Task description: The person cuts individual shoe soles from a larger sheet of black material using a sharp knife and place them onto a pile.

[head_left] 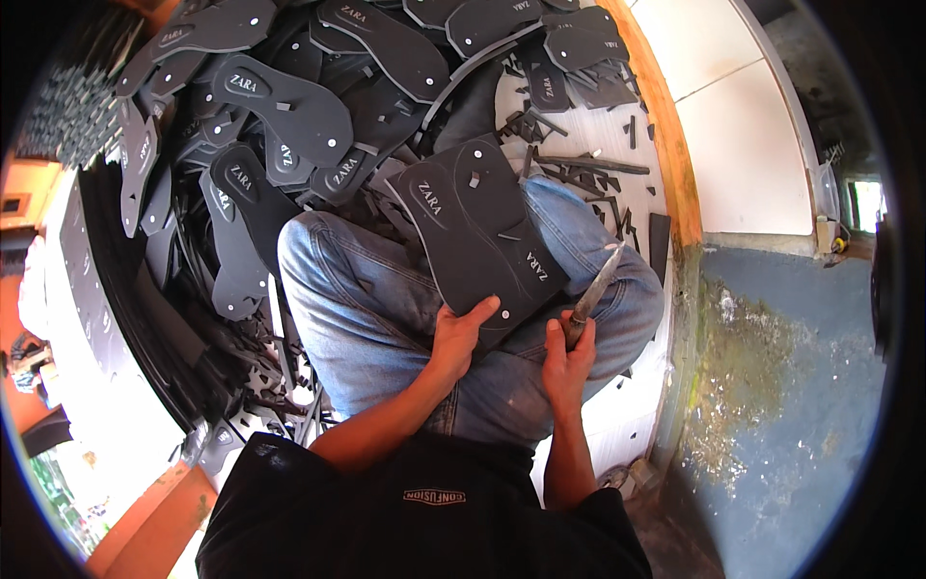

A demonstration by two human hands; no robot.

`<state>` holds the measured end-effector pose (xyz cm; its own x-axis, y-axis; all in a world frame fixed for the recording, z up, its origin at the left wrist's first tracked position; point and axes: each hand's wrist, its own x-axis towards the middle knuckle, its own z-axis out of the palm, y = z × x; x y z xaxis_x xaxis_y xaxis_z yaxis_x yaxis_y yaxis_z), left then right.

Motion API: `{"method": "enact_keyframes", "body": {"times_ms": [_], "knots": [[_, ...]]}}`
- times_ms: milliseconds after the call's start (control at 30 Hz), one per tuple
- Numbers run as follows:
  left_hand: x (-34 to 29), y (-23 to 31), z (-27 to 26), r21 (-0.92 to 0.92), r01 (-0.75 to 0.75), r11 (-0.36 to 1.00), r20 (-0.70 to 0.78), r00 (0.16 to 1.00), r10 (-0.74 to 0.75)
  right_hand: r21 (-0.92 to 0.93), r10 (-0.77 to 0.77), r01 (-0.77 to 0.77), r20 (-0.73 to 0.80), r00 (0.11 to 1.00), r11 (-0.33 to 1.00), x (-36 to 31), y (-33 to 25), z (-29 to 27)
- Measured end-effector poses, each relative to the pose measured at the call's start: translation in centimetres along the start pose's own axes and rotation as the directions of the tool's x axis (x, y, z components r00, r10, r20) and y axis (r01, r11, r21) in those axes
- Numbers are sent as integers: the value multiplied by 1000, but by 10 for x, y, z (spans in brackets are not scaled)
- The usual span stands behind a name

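My left hand (460, 335) grips the lower edge of a black foam sheet (473, 217), its thumb lying on top near a small white dot. Two sandal sole outlines, set head to foot, show on the sheet, which rests over my crossed legs in blue jeans (357, 280). In my right hand (569, 362) is a knife (593, 294), its fingers wrapped round the dark handle. The narrow blade points up and away, over my right knee and apart from the sheet.
Cut black sandal soles (285, 106) lie heaped ahead and to the left. Dark foam offcuts (588, 174) litter the white surface at the right, bordered by a wooden edge (666, 125). Stacked dark sheets (140, 289) stand at far left. Beyond the edge is a stained blue-grey floor (781, 386).
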<state>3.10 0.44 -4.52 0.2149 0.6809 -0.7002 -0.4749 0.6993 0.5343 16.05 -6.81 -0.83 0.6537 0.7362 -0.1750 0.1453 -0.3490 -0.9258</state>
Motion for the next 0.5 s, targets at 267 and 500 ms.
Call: {"method": "enact_keyframes", "body": {"times_ms": [267, 500], "knots": [[-32, 84, -20, -349, -193, 917, 65, 971, 230, 171, 59, -60, 10, 998, 983, -2, -7, -3], [-42, 82, -30, -223, -115, 968, -26, 993, 112, 189, 82, -126, 228, 970, 974, -13, -30, -11]]}}
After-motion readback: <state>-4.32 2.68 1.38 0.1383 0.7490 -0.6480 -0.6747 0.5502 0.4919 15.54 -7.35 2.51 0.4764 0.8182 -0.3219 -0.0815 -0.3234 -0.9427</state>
